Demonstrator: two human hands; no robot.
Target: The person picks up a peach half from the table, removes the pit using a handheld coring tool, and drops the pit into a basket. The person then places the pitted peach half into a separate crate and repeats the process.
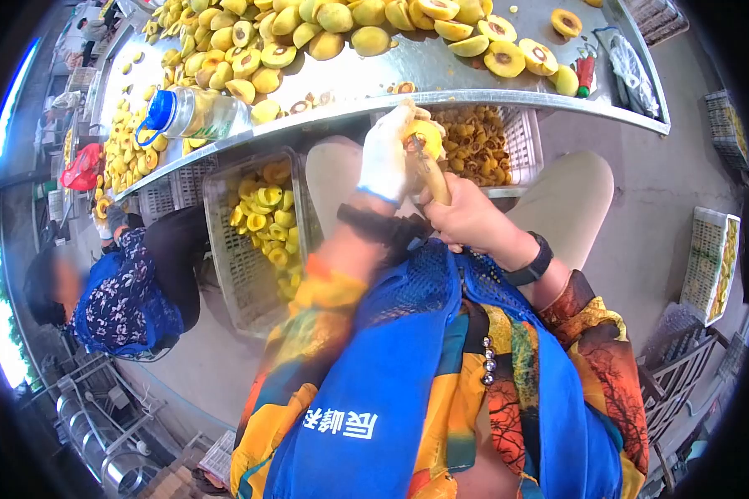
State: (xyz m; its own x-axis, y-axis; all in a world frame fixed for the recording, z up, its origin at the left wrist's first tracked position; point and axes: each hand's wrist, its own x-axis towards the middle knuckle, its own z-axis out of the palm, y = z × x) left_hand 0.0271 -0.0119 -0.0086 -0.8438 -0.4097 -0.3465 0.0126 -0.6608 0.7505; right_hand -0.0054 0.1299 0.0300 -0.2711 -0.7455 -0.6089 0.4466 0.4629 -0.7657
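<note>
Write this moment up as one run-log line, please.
left hand: gloved, holds yellow fruit | right hand: bare, grips tool at fruit | crate of pits beyond

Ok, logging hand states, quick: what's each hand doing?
Left hand: gloved, closed around a yellow fruit.
Right hand: bare, closed on a tool handle.

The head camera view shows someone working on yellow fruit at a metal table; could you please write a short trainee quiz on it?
1. True or false: the left hand wears a white glove.
2. What does the bare right hand hold against the yellow fruit half?
A. a tan-handled tool
B. a sponge
C. a cup
3. What lies on the shiny metal table near the clear plastic bottle with a blue cap?

Key: 1 true. 2 A. 3 Halved yellow fruit, many with the pit hollow facing up.
</note>
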